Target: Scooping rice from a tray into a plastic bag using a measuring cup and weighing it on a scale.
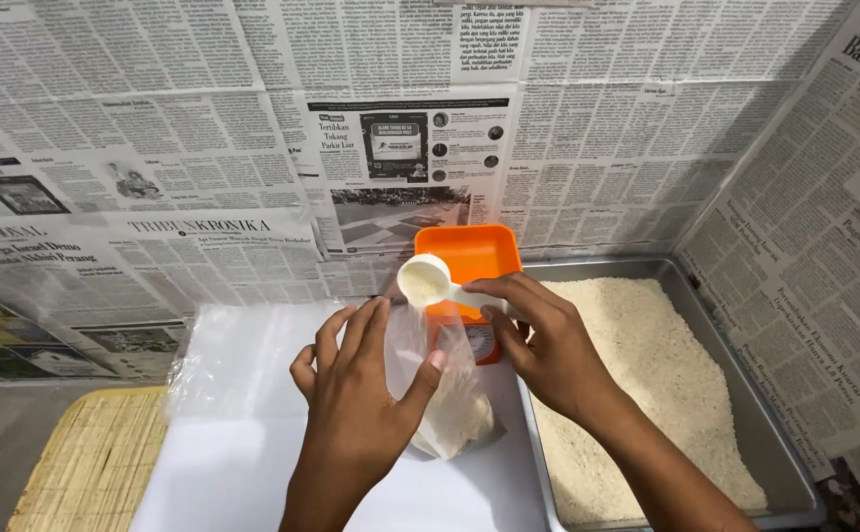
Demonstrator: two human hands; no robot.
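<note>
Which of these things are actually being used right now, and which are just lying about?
In use: left hand holding clear bag; right hand tipping white scoop; rice tray; orange scale.
Lying about: bamboo mat, plastic sheets, newspaper wall.

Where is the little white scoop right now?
In the head view, the white scoop sits just left of centre, held by the right hand above the clear plastic bag that the left hand holds open, just in front of the orange scale.
</note>
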